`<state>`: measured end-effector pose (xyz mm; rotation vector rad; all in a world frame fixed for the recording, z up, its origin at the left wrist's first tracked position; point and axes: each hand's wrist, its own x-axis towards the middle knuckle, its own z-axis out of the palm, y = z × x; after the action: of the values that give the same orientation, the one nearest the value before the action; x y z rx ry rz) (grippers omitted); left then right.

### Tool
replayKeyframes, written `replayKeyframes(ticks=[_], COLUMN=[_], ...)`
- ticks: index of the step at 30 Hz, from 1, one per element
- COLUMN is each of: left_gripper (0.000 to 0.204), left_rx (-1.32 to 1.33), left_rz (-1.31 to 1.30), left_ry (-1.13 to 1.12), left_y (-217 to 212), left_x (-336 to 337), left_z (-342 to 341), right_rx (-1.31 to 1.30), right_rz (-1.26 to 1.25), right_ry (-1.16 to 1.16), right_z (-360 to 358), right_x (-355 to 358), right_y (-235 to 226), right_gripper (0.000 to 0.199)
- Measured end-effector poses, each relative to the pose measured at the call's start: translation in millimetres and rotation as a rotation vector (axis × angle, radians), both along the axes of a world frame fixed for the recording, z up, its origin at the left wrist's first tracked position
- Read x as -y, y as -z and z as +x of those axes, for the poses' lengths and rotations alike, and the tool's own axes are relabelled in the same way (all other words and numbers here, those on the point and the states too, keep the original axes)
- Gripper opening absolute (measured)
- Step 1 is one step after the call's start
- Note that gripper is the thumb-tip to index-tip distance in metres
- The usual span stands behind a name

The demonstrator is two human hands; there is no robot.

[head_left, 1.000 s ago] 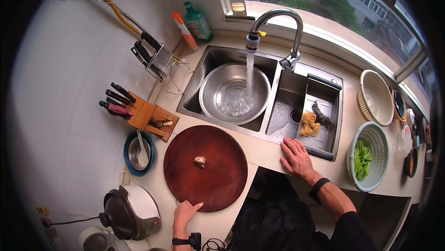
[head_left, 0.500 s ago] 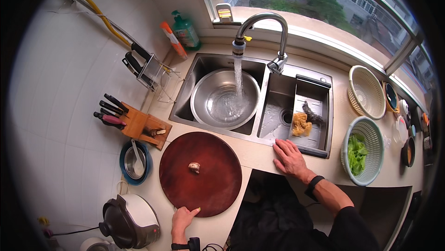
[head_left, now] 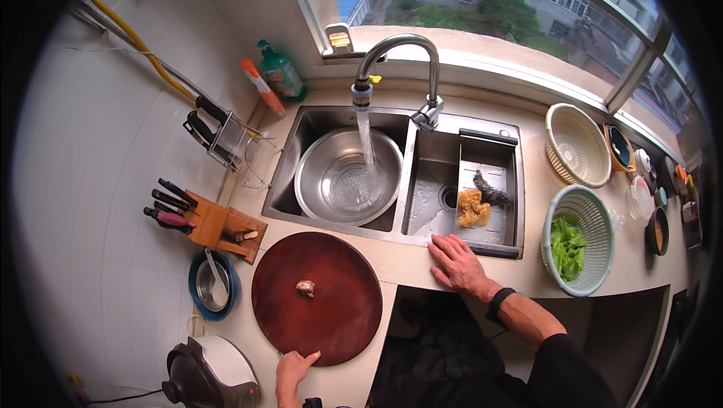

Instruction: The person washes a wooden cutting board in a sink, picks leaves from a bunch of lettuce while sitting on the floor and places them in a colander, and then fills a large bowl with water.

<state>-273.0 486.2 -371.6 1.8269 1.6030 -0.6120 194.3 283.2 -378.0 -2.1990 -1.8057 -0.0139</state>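
Observation:
My right hand lies flat on the counter at the front rim of the sink, fingers spread, holding nothing. My left hand rests open at the near edge of a round dark-red cutting board. A small pale piece of food sits in the middle of the board. Water runs from the curved tap into a steel bowl in the left sink basin. A yellow sponge and a dark scrubber lie in a tray in the right basin.
A wooden knife block and a blue-rimmed bowl with a spoon stand left of the board. A rice cooker is at bottom left. A green basket of lettuce, a cream basket and small dishes line the right counter.
The view has shifted slightly, so everything sits lower and to the left. Both hands stay where they were on the counter and board edge. Water keeps running.

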Motion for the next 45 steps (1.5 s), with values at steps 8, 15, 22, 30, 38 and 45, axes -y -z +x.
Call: replayKeyframes(ticks=[8, 15, 22, 30, 38, 45], left_gripper=[0.057, 0.067, 0.05, 0.046, 0.049, 0.049], left_rx=[0.049, 0.049, 0.179, 0.152, 0.109, 0.11], left_rz=[-0.012, 0.054, 0.063, 0.035, 0.014, 0.007], left_ry=[-0.065, 0.089, 0.165, 0.232, 0.209, 0.227], left_y=[-12, 32, -35, -31, -36, -31], left_x=[7, 3, -11, 6, 4, 3], left_z=[4, -41, 26, 50, 57, 55], right_rx=[-0.017, -0.06, -0.042, -0.03, -0.009, 0.007], right_rz=[0.03, 0.071, 0.048, 0.011, 0.008, 0.019], right_ry=[-0.008, -0.037, -0.001, 0.013, 0.021, 0.012], right_z=[-3, -7, -2, -7, -6, -4], right_x=[6, -5, -2, -2, 0, 0], right_y=[2, 4, 0, 5, 8, 6], right_gripper=[0.056, 0.053, 0.056, 0.058, 0.058, 0.057])
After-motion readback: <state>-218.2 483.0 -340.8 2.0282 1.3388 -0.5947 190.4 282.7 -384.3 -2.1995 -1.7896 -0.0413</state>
